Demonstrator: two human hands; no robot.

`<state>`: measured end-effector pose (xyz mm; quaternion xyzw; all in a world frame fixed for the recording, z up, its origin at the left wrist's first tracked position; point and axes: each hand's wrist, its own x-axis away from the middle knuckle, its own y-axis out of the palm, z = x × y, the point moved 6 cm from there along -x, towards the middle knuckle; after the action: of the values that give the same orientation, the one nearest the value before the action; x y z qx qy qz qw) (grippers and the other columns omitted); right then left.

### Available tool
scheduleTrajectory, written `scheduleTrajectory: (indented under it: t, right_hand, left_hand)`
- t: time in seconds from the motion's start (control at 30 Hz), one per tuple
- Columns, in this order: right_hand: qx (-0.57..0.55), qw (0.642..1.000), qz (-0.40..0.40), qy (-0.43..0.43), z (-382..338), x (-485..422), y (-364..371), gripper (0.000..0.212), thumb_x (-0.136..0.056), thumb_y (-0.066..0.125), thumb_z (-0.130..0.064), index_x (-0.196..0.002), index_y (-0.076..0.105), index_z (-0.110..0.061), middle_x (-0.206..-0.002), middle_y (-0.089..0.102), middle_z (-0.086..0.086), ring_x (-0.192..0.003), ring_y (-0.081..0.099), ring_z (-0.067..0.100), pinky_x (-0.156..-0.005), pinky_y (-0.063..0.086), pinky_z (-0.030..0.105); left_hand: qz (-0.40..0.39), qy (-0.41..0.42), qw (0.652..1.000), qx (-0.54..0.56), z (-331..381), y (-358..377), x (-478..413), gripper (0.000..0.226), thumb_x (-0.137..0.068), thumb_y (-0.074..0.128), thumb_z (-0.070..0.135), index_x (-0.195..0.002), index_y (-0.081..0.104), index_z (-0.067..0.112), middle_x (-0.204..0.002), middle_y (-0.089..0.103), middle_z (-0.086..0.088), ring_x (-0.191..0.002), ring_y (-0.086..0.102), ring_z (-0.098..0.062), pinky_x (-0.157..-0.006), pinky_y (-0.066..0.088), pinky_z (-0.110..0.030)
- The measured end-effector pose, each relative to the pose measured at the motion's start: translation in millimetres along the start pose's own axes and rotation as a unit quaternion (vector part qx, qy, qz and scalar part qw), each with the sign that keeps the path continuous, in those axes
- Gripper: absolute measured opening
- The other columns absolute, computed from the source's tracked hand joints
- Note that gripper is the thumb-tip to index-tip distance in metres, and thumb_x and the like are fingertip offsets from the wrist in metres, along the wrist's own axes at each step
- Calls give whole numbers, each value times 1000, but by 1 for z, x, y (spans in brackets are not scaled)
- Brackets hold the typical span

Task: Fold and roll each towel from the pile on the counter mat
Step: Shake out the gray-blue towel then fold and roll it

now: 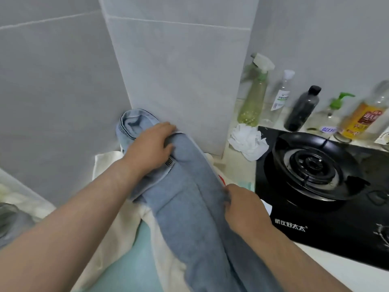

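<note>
The left hand gripped the towel at centre frame, the right hand pinched its edge; edges needed squaring before rolling.

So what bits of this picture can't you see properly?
All in the head view:
Grey towel: near end cut off by the bottom edge.
Right hand: fingertips hidden in the towel's fold.
Pale blue towel: partly behind the left hand.
Orange-labelled bottle: writing too blurred to read.
Grey thing at the left edge: cut off, blurred, can't tell what it is.
</note>
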<state>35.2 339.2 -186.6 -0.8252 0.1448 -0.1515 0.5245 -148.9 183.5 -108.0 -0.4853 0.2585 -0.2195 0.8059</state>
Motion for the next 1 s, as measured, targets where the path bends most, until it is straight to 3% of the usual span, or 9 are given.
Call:
scheduleTrajectory:
  t: [0.13,0.23,0.33,0.43,0.53,0.6,0.67,0.83,1.0]
  right_hand:
    - [-60,994,86,-16,3,-5,-3,17,-94,49,-22,-107,59,-17,-100,63,1,-91,57,20,-75,45,32]
    - [-104,986,124,-44,3,-1,-7,17,-97,45,-25,-96,62,-24,-89,56,-3,-81,53,15,-69,41,28]
    - [-140,975,155,-71,3,6,-14,18,-98,46,-24,-104,63,-25,-93,53,-4,-84,52,11,-76,45,31]
    - [-159,968,178,-78,1,17,-22,16,-97,51,-24,-109,62,-24,-94,54,-5,-84,53,11,-77,47,31]
    - [-159,984,78,-6,13,33,-16,17,-91,57,-39,-101,57,-25,-89,56,-10,-85,56,12,-72,48,32]
    - [-64,998,-14,23,24,51,-10,21,-82,58,-45,-81,54,-24,-81,56,-10,-77,54,10,-61,44,28]
    - [32,998,-46,3,33,68,-9,26,-80,57,-41,-73,49,-18,-76,53,-6,-73,52,13,-58,39,28]
    - [-91,994,39,-47,34,79,-29,37,-91,54,-34,-62,43,-14,-64,49,0,-59,44,13,-56,33,31]
    - [-231,961,120,-96,4,99,-52,38,-95,54,-31,-70,52,-3,-63,47,-3,-58,41,11,-57,31,30]
  left_hand:
    - [15,-18,992,-120,-4,3,-9,27,-85,58,23,-112,57,21,-106,57,-3,-105,54,-31,-84,49,-47]
    - [12,-11,979,-201,-3,6,-10,15,-87,55,30,-97,53,20,-97,57,-7,-97,56,-32,-73,48,-42]
    - [6,-31,973,-230,-6,3,-12,12,-91,52,34,-92,52,22,-96,64,-3,-92,59,-30,-64,40,-35]
    - [1,-59,970,-236,-11,-2,-13,22,-93,50,33,-75,47,22,-89,64,-3,-82,54,-27,-64,36,-33]
    - [50,-68,972,-218,-5,-12,-6,23,-93,49,32,-73,46,20,-77,56,-3,-78,51,-27,-62,34,-33]
    - [85,-69,973,-202,-3,-19,2,21,-93,49,32,-77,49,18,-75,53,-1,-77,48,-25,-63,34,-33]
    - [107,-71,974,-189,-2,-25,10,24,-94,49,34,-78,49,17,-75,52,-1,-78,48,-26,-64,36,-34]
    - [179,-48,960,-208,17,-47,31,39,-101,38,41,-75,53,15,-74,51,-5,-75,46,-27,-65,33,-34]
    - [234,9,938,-256,45,-81,69,44,-100,40,39,-92,69,7,-101,59,-20,-98,53,-40,-81,41,-42]
